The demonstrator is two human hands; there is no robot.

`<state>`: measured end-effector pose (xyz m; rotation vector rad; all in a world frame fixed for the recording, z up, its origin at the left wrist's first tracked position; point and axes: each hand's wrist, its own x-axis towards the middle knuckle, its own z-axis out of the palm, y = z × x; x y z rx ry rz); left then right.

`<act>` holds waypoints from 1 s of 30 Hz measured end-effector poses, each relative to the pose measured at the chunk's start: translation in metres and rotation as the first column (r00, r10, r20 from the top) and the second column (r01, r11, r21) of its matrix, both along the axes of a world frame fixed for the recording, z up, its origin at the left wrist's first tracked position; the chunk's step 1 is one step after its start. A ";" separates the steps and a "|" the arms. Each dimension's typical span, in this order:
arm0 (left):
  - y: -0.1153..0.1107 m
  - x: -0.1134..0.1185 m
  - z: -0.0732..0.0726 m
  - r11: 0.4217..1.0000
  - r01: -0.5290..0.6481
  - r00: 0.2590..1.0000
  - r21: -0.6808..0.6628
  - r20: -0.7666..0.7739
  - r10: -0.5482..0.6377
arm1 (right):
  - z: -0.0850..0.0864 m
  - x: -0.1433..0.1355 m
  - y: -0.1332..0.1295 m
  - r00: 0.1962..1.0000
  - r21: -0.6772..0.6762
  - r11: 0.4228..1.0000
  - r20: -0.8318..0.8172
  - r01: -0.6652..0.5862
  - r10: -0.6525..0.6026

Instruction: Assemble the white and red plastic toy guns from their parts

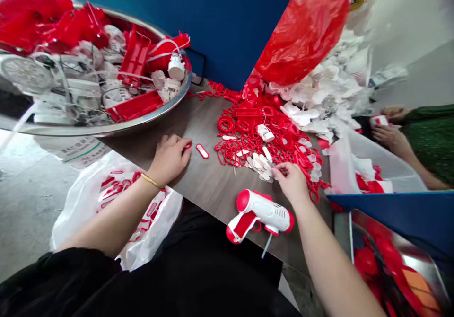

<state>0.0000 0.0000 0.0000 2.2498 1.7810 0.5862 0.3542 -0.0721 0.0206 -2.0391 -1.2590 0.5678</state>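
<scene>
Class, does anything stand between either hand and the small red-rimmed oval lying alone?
Only tabletop separates the left hand from the oval. White slips and red rings lie between it and the right hand.

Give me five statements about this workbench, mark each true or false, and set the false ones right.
1. The bracelet is on the right wrist. False: the bracelet is on the left wrist.
2. A red-rimmed oval lies on the table between the two hands. True.
3. The right hand is inside the metal basin. False: the right hand is at the small white pieces.
4. The red and white device lies on its side. True.
5. The left hand rests on the table. True.
</scene>
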 end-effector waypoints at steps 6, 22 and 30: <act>-0.001 0.024 -0.002 0.945 0.327 0.945 0.017 -0.018 -0.327 | -0.001 -0.009 -0.012 0.961 -0.069 0.991 -0.260 -0.116 0.094; 0.002 0.104 0.027 0.811 0.581 0.814 -0.071 0.031 -0.580 | -0.008 -0.006 -0.003 0.809 -0.145 0.952 -0.570 -0.270 0.143; 0.004 0.124 0.044 0.754 0.568 0.697 -0.330 0.680 -0.227 | 0.019 -0.035 0.016 0.828 0.139 0.951 -0.467 -0.277 0.310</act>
